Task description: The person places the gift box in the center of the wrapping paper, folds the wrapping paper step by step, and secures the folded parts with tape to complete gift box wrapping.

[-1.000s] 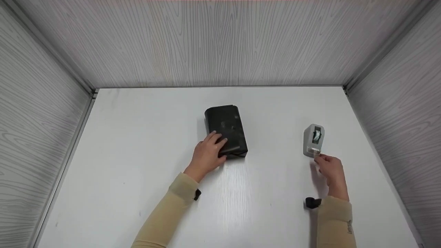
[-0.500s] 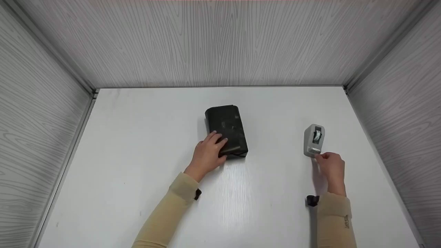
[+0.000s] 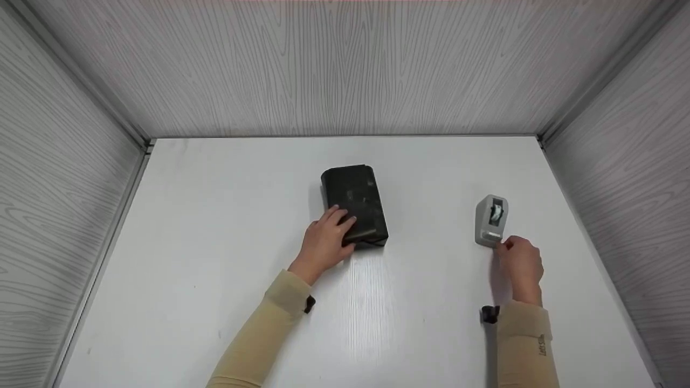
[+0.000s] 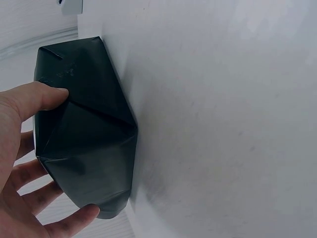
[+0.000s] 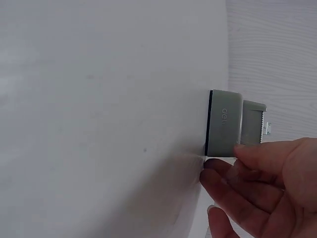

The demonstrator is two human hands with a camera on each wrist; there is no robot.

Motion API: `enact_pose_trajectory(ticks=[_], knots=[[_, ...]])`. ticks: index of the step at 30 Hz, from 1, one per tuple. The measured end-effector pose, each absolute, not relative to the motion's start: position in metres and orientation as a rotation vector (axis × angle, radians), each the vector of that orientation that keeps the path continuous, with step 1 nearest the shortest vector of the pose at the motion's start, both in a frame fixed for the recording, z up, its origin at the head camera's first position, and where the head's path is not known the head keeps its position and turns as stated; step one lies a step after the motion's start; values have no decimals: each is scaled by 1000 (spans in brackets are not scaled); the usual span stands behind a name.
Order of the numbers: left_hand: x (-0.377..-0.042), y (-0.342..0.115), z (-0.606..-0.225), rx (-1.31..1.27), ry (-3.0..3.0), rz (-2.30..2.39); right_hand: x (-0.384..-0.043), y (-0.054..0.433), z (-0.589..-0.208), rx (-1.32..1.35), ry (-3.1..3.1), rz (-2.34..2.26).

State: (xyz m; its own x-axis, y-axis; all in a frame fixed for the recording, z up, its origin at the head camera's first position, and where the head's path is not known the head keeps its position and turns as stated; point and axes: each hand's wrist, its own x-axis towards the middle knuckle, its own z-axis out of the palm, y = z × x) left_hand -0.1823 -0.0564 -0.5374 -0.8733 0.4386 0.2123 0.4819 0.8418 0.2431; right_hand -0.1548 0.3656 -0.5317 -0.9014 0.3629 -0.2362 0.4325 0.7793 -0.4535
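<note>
A black wrapped package (image 3: 353,188) lies flat near the table's middle. My left hand (image 3: 322,242) rests on its near-left corner, fingers spread over the top and left side. In the left wrist view the thumb (image 4: 52,95) lies against the package's folded end. A grey tape dispenser (image 3: 489,221) stands to the right, a short tape tab (image 5: 268,128) sticking out at its toothed cutter. My right hand (image 3: 520,264) is at the dispenser's near right corner, fingers curled and thumb tip beside its front. It pinches a clear piece of tape, mostly hidden between the fingers.
The white table (image 3: 242,188) is bounded by grey wood-grain panels at the back (image 3: 345,70) and both sides. Bare tabletop lies between package and dispenser. A black wrist camera (image 3: 489,314) sits beside the right sleeve.
My right hand moved slightly right and up beside the dispenser. The tape strip that ran from the cutter to the fingers no longer shows stretched there. Left hand and package stayed put.
</note>
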Motion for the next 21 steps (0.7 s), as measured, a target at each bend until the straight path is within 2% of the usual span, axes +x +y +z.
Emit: enact_pose_trajectory(ticks=[5, 11, 21], knots=[[-182, -57, -538, -716, -2858, -448, -149, 366, -527, 634, 2742, -808], [-182, -57, -540, -715, -2830, -466, -146, 355, -520, 510, 2585, -907], [-182, -56, -539, -710, -2852, -485, -146, 302, -525, 168, 2606, -1062]])
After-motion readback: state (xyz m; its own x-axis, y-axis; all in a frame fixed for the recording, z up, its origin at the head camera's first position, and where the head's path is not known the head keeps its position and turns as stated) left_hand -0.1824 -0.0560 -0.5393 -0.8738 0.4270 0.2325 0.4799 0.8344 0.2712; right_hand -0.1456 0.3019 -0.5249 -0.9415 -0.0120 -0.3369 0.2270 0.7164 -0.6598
